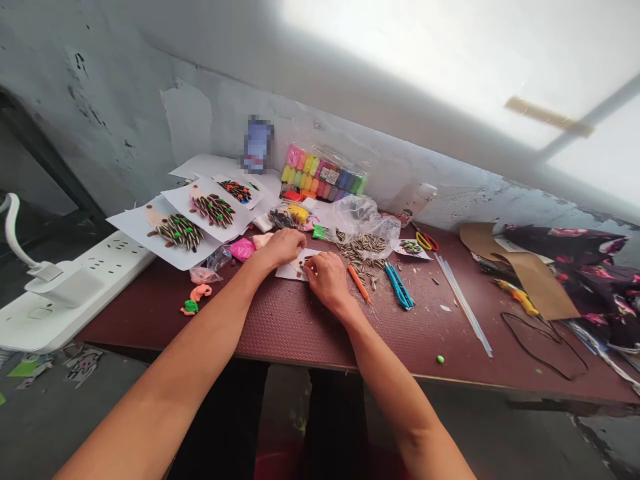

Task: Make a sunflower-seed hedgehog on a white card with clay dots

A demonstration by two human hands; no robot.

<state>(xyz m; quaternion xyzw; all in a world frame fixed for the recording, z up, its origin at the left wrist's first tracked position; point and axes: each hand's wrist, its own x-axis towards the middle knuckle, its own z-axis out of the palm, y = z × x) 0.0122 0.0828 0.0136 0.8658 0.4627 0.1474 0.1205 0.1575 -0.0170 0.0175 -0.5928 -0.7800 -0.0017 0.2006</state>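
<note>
A small white card [291, 272] with brown dots and a few dark bits on it lies on the table between my two hands. My left hand [286, 247] is closed over the card's far left side, its fingertips mostly hidden. From the right, my right hand [327, 280] reaches over the card with thumb and fingers pinched together; whatever is between them is too small to make out. Close to my right hand are an orange pen-like tool [359, 285], a teal utility knife [398, 285] and a heap of striped sunflower seeds [363, 250], partly under a clear plastic bag [357, 217].
Hedgehog pictures [180, 232] made with seeds lie on white sheets at the left, beside a power strip [75, 293]. Colourful clay packs [325, 175] lean on the wall. Rightward are scissors [426, 241], glue sticks [465, 307] and a yellow glue gun [520, 297] with its cord.
</note>
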